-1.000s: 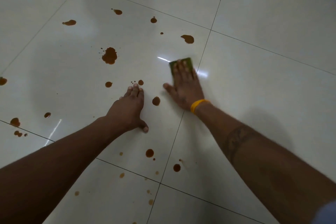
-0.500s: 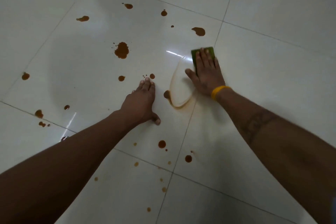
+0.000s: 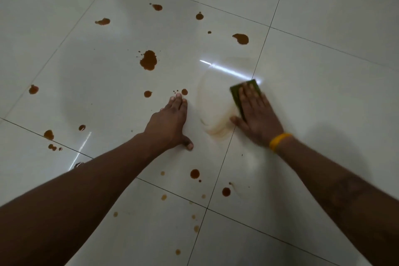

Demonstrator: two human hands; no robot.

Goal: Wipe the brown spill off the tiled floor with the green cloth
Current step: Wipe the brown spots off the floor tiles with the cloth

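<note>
My right hand (image 3: 257, 117), with a yellow wristband, lies flat on the folded green cloth (image 3: 236, 95) and presses it onto the glossy white tiled floor (image 3: 323, 84). Only the cloth's far and left edges show past my fingers. Just left of the cloth is a pale brown smeared patch (image 3: 213, 112) with a darker rim at its near end. My left hand (image 3: 170, 124) rests palm down on the tile, fingers together, holding nothing. Brown spill drops are scattered around: a large blot (image 3: 148, 60), one at the far right (image 3: 241, 39), several small ones near me (image 3: 194, 174).
More brown drops sit at the left (image 3: 33, 89) and along the left grout line (image 3: 48, 134). Dark grout lines cross the floor. A bright light streak (image 3: 228, 71) reflects off the tile beyond the cloth. My two forearms fill the lower corners of the view.
My right hand slid the cloth over the drop beside my left hand, smearing it into a pale patch, then moved right and nearer across the grout line. My left hand stayed planted.
</note>
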